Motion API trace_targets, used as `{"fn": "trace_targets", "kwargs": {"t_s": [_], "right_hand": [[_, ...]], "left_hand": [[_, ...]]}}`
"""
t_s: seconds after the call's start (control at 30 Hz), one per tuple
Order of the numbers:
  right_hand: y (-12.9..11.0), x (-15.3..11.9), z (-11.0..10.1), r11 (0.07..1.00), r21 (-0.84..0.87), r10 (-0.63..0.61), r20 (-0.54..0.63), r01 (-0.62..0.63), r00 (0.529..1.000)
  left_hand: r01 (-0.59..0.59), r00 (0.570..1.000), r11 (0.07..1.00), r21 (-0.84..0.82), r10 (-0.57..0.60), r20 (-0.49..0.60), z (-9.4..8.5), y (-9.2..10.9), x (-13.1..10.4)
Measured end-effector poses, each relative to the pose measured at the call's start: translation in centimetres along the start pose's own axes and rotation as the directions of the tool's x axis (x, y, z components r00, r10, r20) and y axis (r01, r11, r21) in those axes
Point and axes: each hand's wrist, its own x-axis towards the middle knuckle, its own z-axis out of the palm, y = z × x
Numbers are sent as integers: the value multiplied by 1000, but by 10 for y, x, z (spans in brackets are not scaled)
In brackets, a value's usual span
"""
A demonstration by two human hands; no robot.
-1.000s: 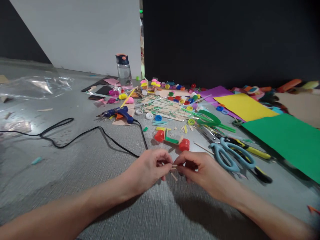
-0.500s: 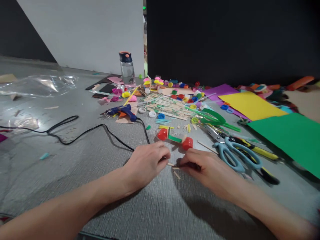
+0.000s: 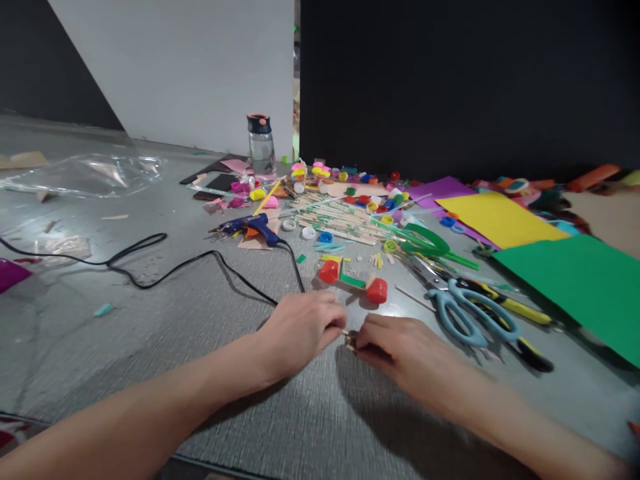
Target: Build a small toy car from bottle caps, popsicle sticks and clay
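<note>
Small wooden stick pieces (image 3: pixel 351 341) lie between my hands on the grey table. My left hand (image 3: pixel 309 328) is closed, its thumb and fingertips pinching the end of a short wooden stick (image 3: pixel 345 331). At the right of these pieces, my right hand (image 3: pixel 391 341) is also closed, fingertips down at them; what it pinches is mostly hidden. Just beyond both hands sits a small piece with red caps (image 3: pixel 377 291) at its ends, joined by a green strip (image 3: pixel 353 281). A loose stick (image 3: pixel 415 297) lies right of it.
A blue glue gun (image 3: pixel 245 226) with a black cord (image 3: pixel 250 287) lies left of a stick pile (image 3: pixel 335 217) and coloured caps. Blue-handled scissors (image 3: pixel 457 313) and yellow-black pliers (image 3: pixel 525 311) lie right, near green paper (image 3: pixel 575 287). A water bottle (image 3: pixel 261 150) stands behind.
My hands have drawn slightly closer together over the small stick pieces, and less of the stick between them shows. The camera view has shifted a little.
</note>
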Motion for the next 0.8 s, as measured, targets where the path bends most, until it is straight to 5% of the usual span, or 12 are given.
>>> {"fn": "trace_targets", "kwargs": {"t_s": [0.3, 0.5, 0.8], "right_hand": [[7, 6, 2, 999, -10, -43, -160, 42, 986], [11, 5, 4, 999, 8, -34, -119, 35, 992], [11, 10, 10, 998, 38, -37, -182, 45, 983]], "left_hand": [[47, 999, 997, -63, -48, -21, -7, -1, -2], [39, 997, 995, -87, -32, 76, -10, -2, -4], [42, 997, 993, -107, -36, 65, -7, -3, -3]]}}
